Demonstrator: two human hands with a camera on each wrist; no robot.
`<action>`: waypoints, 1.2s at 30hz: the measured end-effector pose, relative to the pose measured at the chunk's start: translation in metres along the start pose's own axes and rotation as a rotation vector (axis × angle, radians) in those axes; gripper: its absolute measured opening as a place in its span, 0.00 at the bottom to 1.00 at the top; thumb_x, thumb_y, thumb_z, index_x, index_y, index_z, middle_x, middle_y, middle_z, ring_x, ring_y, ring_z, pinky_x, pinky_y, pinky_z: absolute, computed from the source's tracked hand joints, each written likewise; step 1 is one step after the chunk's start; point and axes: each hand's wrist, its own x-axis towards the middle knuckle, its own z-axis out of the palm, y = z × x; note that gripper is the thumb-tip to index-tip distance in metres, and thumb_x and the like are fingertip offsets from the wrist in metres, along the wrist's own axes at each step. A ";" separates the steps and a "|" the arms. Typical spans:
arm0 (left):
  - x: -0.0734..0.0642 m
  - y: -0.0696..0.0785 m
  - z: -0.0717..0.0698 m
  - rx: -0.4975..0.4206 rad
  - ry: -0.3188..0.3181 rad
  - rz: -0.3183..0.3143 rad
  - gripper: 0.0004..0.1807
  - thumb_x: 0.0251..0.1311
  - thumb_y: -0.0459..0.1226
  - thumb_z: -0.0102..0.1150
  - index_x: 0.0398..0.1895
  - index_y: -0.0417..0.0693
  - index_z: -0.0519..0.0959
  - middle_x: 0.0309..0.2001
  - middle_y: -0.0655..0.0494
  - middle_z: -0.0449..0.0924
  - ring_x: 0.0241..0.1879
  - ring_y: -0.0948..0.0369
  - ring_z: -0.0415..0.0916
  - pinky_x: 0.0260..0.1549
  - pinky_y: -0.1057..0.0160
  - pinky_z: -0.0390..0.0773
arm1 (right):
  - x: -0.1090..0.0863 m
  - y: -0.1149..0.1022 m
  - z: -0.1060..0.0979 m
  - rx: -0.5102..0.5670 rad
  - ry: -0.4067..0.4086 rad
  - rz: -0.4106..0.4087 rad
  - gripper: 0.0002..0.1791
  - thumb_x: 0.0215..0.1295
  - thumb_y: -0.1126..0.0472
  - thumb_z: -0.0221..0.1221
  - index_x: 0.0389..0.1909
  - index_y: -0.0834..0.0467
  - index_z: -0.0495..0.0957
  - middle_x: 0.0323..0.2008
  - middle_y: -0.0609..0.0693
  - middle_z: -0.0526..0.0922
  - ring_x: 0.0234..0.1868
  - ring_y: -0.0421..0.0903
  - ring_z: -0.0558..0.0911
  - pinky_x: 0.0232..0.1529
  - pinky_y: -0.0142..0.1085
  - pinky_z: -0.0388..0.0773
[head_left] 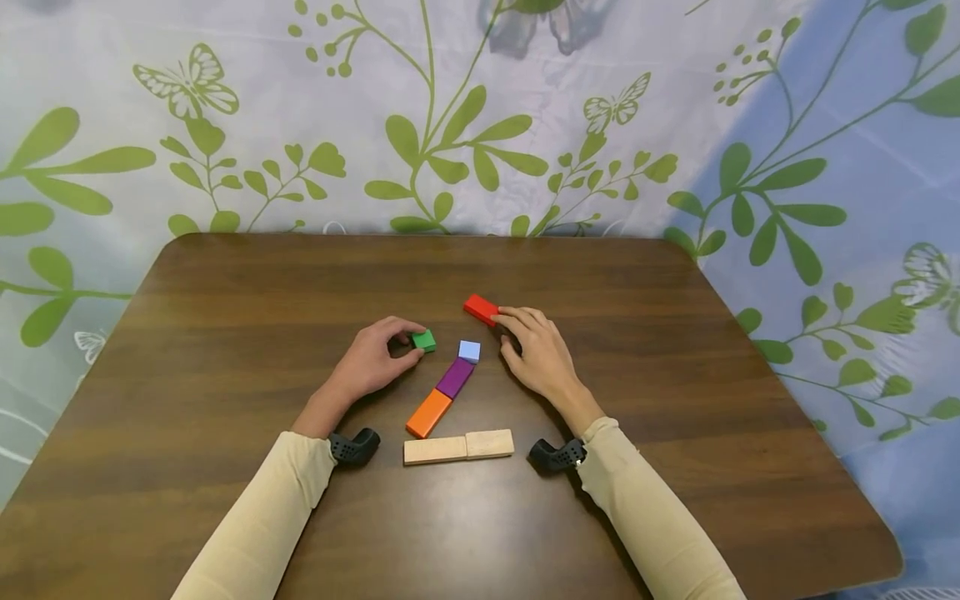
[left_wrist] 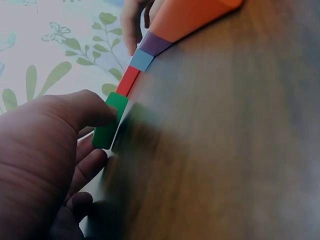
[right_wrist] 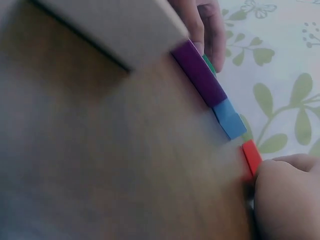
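Note:
My left hand [head_left: 378, 354] pinches a small green block [head_left: 423, 341] between thumb and fingers. In the left wrist view the green block [left_wrist: 110, 120] stands on edge, the thumb across its face. On the far side my right hand [head_left: 536, 350] holds the near right end of a red block [head_left: 480, 309]; its fingers hide part of that end in the right wrist view, where the red block [right_wrist: 252, 157] juts out past the thumb. Between the hands, a light blue block [head_left: 469, 351], a purple block [head_left: 455, 378] and an orange block [head_left: 429, 413] form a slanting row.
Two plain wooden blocks [head_left: 459, 447] lie end to end nearest the person. All of it is on a dark brown wooden table [head_left: 637, 333] with rounded corners. Behind the table hangs a cloth [head_left: 262, 108] printed with leaves and butterflies. Each wrist wears a black band [head_left: 557, 456].

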 end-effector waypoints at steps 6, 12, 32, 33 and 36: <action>0.012 -0.007 0.001 -0.012 0.004 0.021 0.18 0.64 0.36 0.69 0.56 0.45 0.83 0.50 0.49 0.83 0.48 0.52 0.79 0.51 0.50 0.79 | 0.009 0.007 0.006 0.041 0.056 -0.009 0.17 0.71 0.62 0.60 0.58 0.55 0.84 0.61 0.50 0.83 0.64 0.52 0.77 0.64 0.49 0.73; 0.024 -0.006 0.001 -0.029 0.018 0.049 0.17 0.63 0.37 0.71 0.54 0.46 0.84 0.50 0.49 0.84 0.47 0.53 0.79 0.51 0.49 0.77 | 0.020 0.013 0.004 0.081 0.101 -0.023 0.12 0.70 0.59 0.64 0.52 0.54 0.87 0.57 0.49 0.85 0.59 0.51 0.79 0.62 0.47 0.75; 0.019 -0.015 0.016 -0.055 0.026 -0.023 0.16 0.61 0.38 0.73 0.53 0.51 0.86 0.48 0.55 0.87 0.46 0.56 0.78 0.51 0.49 0.72 | 0.011 0.027 0.016 0.238 0.092 0.061 0.09 0.66 0.59 0.70 0.46 0.53 0.89 0.56 0.46 0.87 0.59 0.49 0.79 0.57 0.47 0.80; 0.020 -0.014 0.016 -0.054 0.027 -0.024 0.16 0.61 0.38 0.73 0.53 0.51 0.86 0.49 0.55 0.87 0.47 0.56 0.78 0.51 0.49 0.71 | 0.012 0.027 0.016 0.242 0.090 0.062 0.09 0.66 0.59 0.70 0.46 0.53 0.89 0.56 0.46 0.87 0.59 0.49 0.79 0.58 0.48 0.79; 0.023 -0.012 0.014 -0.057 0.030 -0.023 0.16 0.62 0.37 0.73 0.53 0.50 0.86 0.51 0.54 0.87 0.48 0.55 0.78 0.53 0.46 0.72 | 0.017 0.028 0.016 0.283 0.064 0.083 0.11 0.66 0.57 0.70 0.48 0.53 0.88 0.56 0.47 0.86 0.60 0.50 0.77 0.62 0.50 0.76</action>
